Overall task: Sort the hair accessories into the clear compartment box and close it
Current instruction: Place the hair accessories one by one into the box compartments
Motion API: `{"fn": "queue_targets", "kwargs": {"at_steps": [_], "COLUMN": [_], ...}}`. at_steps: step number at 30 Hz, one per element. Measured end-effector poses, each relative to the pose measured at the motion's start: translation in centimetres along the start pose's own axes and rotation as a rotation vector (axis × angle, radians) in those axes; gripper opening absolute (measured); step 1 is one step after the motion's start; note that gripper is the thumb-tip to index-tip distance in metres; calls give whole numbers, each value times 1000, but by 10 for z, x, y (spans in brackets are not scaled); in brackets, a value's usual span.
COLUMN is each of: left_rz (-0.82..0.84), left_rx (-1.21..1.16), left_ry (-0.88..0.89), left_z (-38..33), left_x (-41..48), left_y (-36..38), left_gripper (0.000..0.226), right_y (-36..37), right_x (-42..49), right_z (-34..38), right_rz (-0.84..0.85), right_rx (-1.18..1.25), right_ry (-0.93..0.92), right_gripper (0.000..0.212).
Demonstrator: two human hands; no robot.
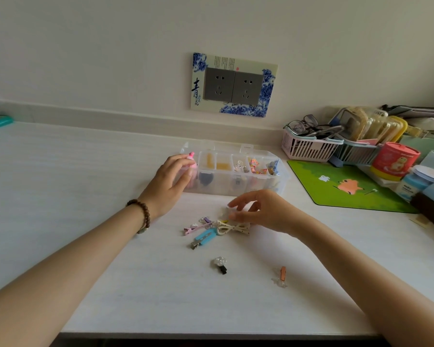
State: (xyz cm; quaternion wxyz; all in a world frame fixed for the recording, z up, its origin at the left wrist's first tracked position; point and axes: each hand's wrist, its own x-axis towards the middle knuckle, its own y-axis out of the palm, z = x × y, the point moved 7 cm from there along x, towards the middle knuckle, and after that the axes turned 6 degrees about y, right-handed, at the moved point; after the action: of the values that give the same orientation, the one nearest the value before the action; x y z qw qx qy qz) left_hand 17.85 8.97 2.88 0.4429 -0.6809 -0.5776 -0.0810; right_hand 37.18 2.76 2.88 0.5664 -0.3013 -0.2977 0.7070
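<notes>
Several compartments of the clear plastic compartment box (236,182) already hold pieces: yellow ones, clear ones, bright patterned ones. The box sits toward the back of the white bench (85,184), near the wall, with its lid open and lying behind it.

My left hand (171,182) is at the box's left end, fingers curled round a pink hair accessory (191,160) held at the end compartment. My right hand (261,211) is just in front of the box, forefinger and thumb pinching a small clear clip (224,211) at the edge of the loose pile.

That pile lies on the bench between my wrists: a cream polka-dot bow (233,227), a light blue flat clip (204,237), a thin pink clip (193,229) and a small purple clip (206,219), all touching or overlapping. Nearer to me, well apart from the pile, lie a clear flower on a black clip (220,264) and an orange clip with a clear bead (281,276).

A brown bead bracelet (141,214) is on my left wrist. To the right of the box lies a green cartoon mat (343,189), with a pink slatted basket (308,147) holding spectacles behind it and a red round tin (395,161) beside that. A blue-and-white socket plate (233,85) is on the wall.
</notes>
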Motion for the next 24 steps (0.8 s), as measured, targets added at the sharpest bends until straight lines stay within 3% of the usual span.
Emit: {"fn": "queue_targets", "kwargs": {"at_steps": [5,9,11,14,17,24], "left_rz": [6,8,11,9,2,-14], "left_rx": [3,6,-6,-22,0,1], "left_ry": [-8,-32,-40,-42,-37,-3], "left_z": [-1,1,1,2,1,0], "left_x": [-1,0,0,1,1,2], "left_y": [1,1,1,1,0,0], "left_gripper": [35,39,45,49,45,56], "right_y": [1,-20,-29,-17,6,7], "right_x": [9,14,16,17,13,14], "right_z": [10,22,31,35,34,26], "right_rz": [23,-113,-140,36,206,127], "right_rx": [-117,38,6,-128,-229,-76], "right_ry": [-58,-117,-164,-167,-189,-147], "right_gripper": [23,12,19,38,32,19]}}
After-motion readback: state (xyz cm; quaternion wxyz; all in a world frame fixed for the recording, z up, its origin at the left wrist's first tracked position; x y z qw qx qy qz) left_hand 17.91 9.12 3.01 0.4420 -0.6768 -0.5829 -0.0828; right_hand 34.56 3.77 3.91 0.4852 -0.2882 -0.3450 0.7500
